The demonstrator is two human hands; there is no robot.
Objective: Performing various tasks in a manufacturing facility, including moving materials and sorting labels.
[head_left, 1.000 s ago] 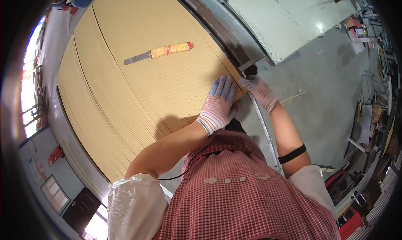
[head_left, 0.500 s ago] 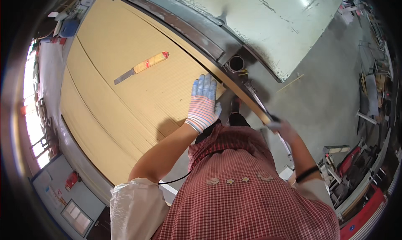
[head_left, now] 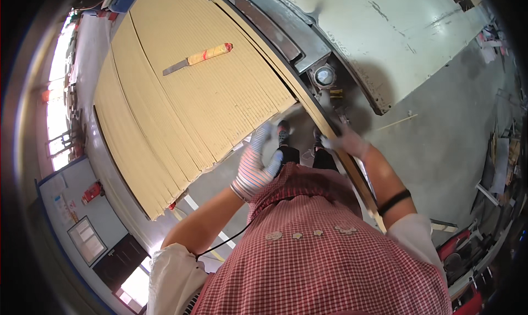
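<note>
Tan ribbed boards point(head_left: 181, 111) lie stacked to your L, w/ a tape-wrapped knife point(head_left: 199, 57) flat on top, blade pointing L. One long, narrow, dark-edged strip point(head_left: 314, 111) runs diagonally along the stack's R edge, its near end btwn your checked apron point(head_left: 308, 265) & R forearm point(head_left: 388, 180). Your R hand point(head_left: 352, 143), gloved & blurred, appears closed on the strip partway along; exact finger placement can't be made out. Your L hand point(head_left: 256, 164), striped glove, is open, thumb apart, just beside the stack's near edge; can't tell if it touches. Past the strip: a pale metal counter point(head_left: 357, 29).

Risks, as judged: w/ only one hand on such a long piece, the far end could swing & hit the counter; the near end could snag your apron; bumped boards could send the loose knife sliding.
</note>
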